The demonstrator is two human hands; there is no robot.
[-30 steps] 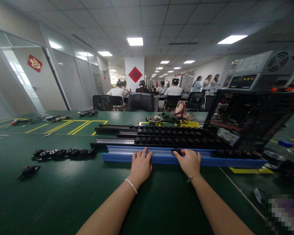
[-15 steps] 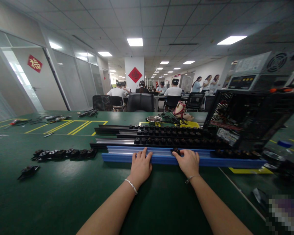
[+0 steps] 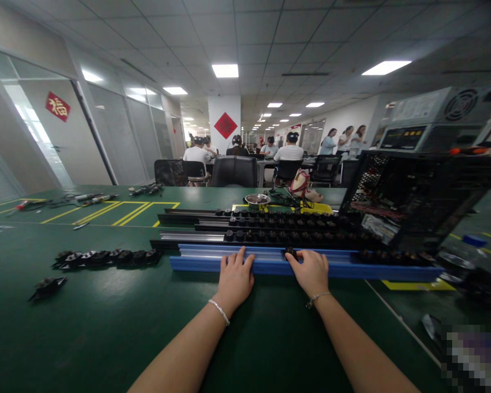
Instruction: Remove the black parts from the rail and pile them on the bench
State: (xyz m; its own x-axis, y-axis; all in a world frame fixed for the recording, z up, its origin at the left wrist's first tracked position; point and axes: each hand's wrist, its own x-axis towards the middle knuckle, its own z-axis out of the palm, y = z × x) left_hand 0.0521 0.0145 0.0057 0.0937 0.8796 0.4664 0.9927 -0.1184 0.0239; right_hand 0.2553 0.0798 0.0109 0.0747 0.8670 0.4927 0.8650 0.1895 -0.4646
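My left hand (image 3: 236, 275) lies over the front edge of a long blue rail (image 3: 213, 267). Its fingers are spread, with the tips touching the rail's channel. Farther right, my right hand (image 3: 311, 270) is closed on a small black socket module (image 3: 290, 252), which sits in the same channel; fingers hide part of it. More black modules (image 3: 393, 257) fill the rail's right end. Behind the blue rail lie several black rails (image 3: 192, 236) lined with similar modules. A row of loose black modules (image 3: 106, 257) rests on the table at left, with a single module (image 3: 48, 287) nearer me.
An open black computer case (image 3: 417, 191) with power supplies (image 3: 442, 106) on top stands at right. A metal bowl (image 3: 257, 200) and a yellow tray (image 3: 317, 208) are behind the rails. Tools and cables (image 3: 84, 198) lie far left. People sit at desks beyond.
My right hand has slid slightly left along the blue rail, and the black socket module has moved left with it. My left hand stays in place.
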